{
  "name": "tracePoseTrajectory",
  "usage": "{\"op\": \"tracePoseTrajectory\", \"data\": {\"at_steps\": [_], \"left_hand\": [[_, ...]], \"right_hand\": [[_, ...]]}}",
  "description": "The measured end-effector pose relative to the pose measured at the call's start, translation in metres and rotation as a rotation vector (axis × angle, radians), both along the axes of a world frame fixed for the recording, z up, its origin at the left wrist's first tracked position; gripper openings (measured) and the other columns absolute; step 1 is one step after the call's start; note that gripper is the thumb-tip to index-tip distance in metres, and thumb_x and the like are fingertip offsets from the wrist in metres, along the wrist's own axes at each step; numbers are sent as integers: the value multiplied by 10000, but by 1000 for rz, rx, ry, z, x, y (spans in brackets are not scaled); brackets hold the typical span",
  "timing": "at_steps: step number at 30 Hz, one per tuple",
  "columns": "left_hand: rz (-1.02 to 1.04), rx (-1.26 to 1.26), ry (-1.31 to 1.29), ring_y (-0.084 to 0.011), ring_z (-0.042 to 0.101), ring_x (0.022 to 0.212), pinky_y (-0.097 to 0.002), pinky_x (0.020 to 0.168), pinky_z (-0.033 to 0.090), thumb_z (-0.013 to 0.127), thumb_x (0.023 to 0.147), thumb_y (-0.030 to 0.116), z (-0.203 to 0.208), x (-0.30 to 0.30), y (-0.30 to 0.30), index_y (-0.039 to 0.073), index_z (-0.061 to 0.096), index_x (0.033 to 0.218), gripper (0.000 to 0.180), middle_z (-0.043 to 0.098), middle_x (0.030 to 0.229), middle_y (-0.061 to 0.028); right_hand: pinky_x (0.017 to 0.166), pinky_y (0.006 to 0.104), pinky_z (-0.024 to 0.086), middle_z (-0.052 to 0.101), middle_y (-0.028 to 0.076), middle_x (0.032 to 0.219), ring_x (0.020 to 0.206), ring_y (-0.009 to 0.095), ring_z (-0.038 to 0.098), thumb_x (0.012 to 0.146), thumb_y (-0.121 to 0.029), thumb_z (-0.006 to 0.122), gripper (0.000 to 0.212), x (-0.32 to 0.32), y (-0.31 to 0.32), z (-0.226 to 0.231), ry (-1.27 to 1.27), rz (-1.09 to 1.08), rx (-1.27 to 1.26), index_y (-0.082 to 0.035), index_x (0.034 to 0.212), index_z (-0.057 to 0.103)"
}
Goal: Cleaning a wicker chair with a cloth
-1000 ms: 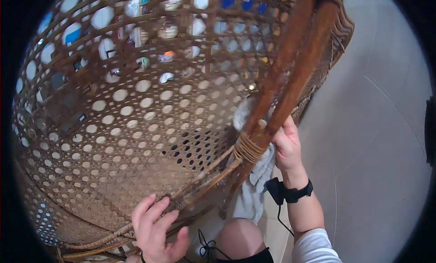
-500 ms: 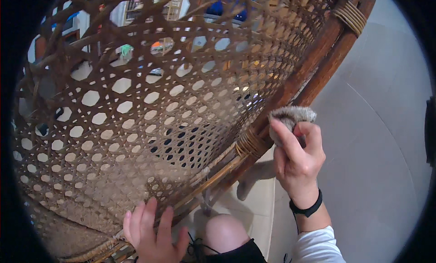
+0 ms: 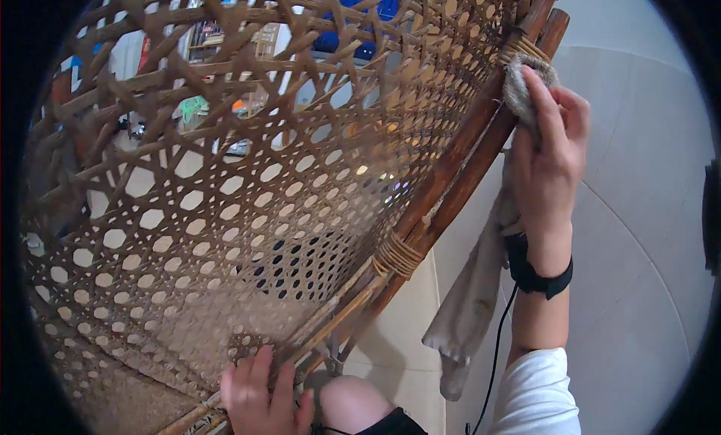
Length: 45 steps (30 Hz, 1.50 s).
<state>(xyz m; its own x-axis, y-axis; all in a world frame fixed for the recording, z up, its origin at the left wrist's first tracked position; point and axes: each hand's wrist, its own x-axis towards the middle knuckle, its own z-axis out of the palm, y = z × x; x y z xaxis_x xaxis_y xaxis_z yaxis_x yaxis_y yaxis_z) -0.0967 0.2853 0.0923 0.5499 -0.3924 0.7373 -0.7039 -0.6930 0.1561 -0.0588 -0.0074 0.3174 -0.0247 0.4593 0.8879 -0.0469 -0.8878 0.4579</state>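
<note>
Since the earlier frame, the right hand (image 3: 552,146) had climbed along the dark wooden frame rail (image 3: 458,176) from near the cane binding (image 3: 398,255) to the upper end of the rail, carrying the grey cloth (image 3: 522,86) with it, while the view had tilted so more of the chair's weave filled it. That hand was closed around the bunched top of the cloth, fingers wrapped over it and pressing it against the rail just below a second wrapped binding (image 3: 526,48) at the top. From the grip, the rest of the cloth hung down behind the wrist, trailing past a black wristband (image 3: 539,273) and ending loose above the pale floor tiles (image 3: 646,300). A thin black cable (image 3: 496,360) ran down from the band beside the white sleeve (image 3: 537,394). The left hand (image 3: 263,394) lay at the lower edge of the view, fingers spread flat and gripping the bottom edge of the woven rattan chair back (image 3: 225,210), well apart from the cloth. A bare knee (image 3: 353,405) showed just beside that hand. Through the open hexagonal weave, blurred shelves and coloured items were visible beyond.
</note>
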Motion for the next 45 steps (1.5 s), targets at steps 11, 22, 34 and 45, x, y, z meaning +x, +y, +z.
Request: {"op": "tracePoseTrajectory", "data": {"at_steps": [11, 22, 34, 45], "left_hand": [[-48, -2, -31, -375, 497, 1034, -509, 900, 365, 608, 809, 259, -3, -12, 20, 11, 578, 1066, 358, 508, 1176, -204], [-155, -66, -24, -380, 509, 994, -510, 875, 391, 687, 727, 123, -2, -20, 39, -35, 593, 996, 326, 512, 1157, -231], [-103, -98, 7, -369, 498, 1052, -504, 926, 375, 705, 726, 150, -5, -22, 28, -1, 599, 1034, 360, 491, 1225, -204], [-182, -219, -122, -329, 539, 975, -466, 809, 445, 581, 824, 199, -9, -18, -29, 26, 600, 1020, 261, 526, 1119, -193]], "right_hand": [[669, 332, 529, 539, 105, 949, 809, 258, 596, 602, 37, 644, 464, -18, 28, -38, 292, -52, -26, -58, 1054, 608], [599, 277, 474, 492, 79, 834, 870, 216, 492, 687, -145, 568, 120, 2, 90, -44, 486, -549, -253, -46, 745, 605], [618, 289, 457, 520, 67, 800, 827, 213, 497, 669, -130, 574, 90, 2, 89, -116, 711, -394, -214, -56, 715, 596], [849, 268, 418, 623, 75, 1030, 936, 137, 561, 884, -121, 530, 315, -40, -33, -139, 1401, 1179, 1203, 64, 1138, 561]]}}
